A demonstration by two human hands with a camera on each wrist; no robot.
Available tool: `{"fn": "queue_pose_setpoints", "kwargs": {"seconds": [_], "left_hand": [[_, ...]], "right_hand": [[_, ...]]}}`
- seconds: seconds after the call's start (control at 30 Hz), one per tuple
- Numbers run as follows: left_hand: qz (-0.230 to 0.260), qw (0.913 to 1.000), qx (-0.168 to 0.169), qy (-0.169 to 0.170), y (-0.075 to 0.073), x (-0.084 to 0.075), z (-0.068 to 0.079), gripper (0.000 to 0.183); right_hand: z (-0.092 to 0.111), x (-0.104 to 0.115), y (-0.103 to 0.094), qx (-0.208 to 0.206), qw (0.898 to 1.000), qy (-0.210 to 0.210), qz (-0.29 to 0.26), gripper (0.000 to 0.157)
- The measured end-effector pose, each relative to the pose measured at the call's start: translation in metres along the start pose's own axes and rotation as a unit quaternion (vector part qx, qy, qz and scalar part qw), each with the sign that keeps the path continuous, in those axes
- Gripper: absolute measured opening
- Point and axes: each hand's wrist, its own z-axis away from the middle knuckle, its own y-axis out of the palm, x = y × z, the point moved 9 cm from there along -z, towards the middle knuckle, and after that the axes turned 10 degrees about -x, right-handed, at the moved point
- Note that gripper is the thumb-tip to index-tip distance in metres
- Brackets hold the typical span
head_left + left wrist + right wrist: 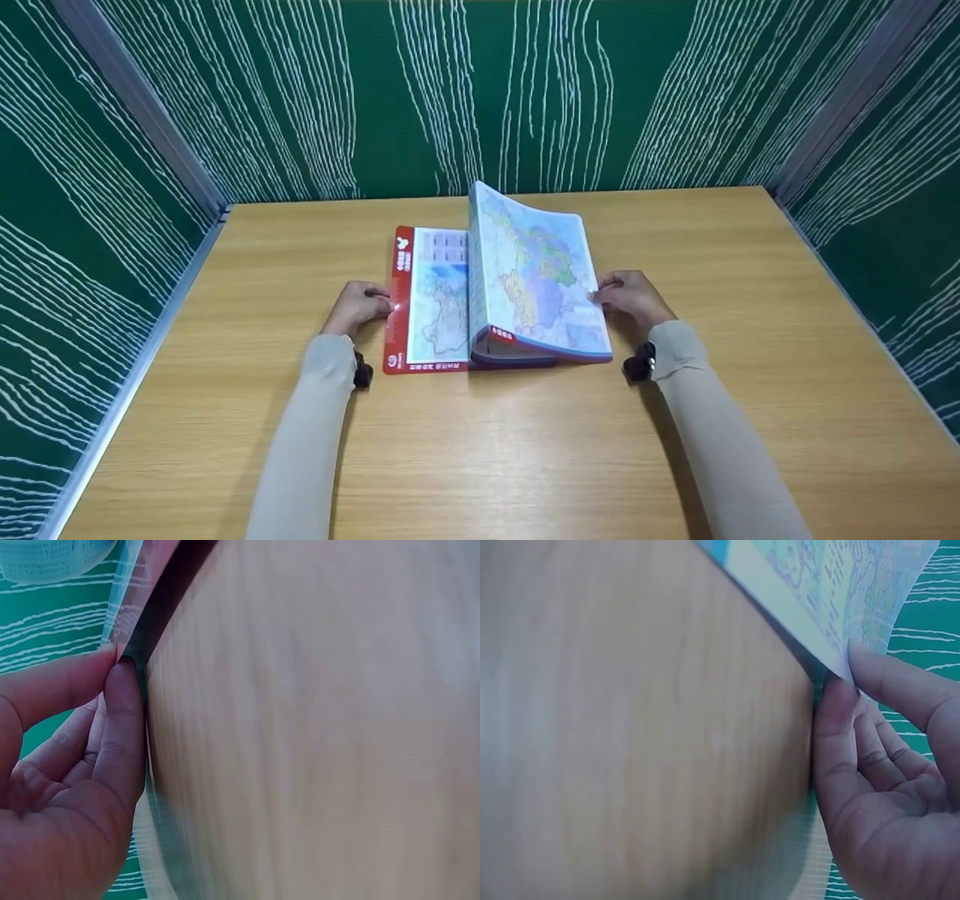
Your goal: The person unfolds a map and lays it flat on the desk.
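A laminated map (538, 277), folded near its middle, lies on the wooden table in the head view. Its left panel (442, 307) with a red border rests flat, while the right part rises in a curve from the fold. My left hand (361, 304) pinches the red left edge between thumb and index finger. The right edge of the raised part is pinched by my right hand (628, 295). In the right wrist view, thumb (900, 686) and index finger meet on the sheet's printed edge. The left wrist view shows the left fingertips (124, 686) at the glossy edge.
The wooden table (495, 457) surrounds the map. Green walls (405, 97) with white wavy lines stand behind and at both sides, joined by grey metal corner posts (142, 97). A dark wrist camera (362, 371) sits at the left cuff, another (640, 365) at the right.
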Motion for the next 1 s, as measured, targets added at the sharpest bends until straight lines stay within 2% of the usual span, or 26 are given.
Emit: {"fn": "queue_pose_setpoints", "kwargs": {"seconds": [0.33, 0.57, 0.77, 1.0], "left_hand": [[-0.007, 0.9999, 0.006, -0.005, -0.005, 0.003, -0.002, 0.039], [0.005, 1.0000, 0.007, 0.004, -0.008, 0.004, -0.004, 0.036], [-0.001, 0.9999, 0.001, -0.011, -0.012, 0.007, -0.004, 0.037], [-0.003, 0.9999, -0.003, -0.012, -0.015, 0.007, -0.003, 0.038]], "right_hand": [[0.003, 0.001, -0.004, -0.002, 1.000, 0.002, 0.022, 0.026], [0.004, 0.002, -0.005, 0.002, 1.000, -0.008, 0.004, 0.025], [0.003, 0.001, -0.007, -0.001, 1.000, -0.016, -0.009, 0.025], [0.003, -0.002, -0.009, -0.003, 1.000, 0.004, 0.003, 0.027]]}}
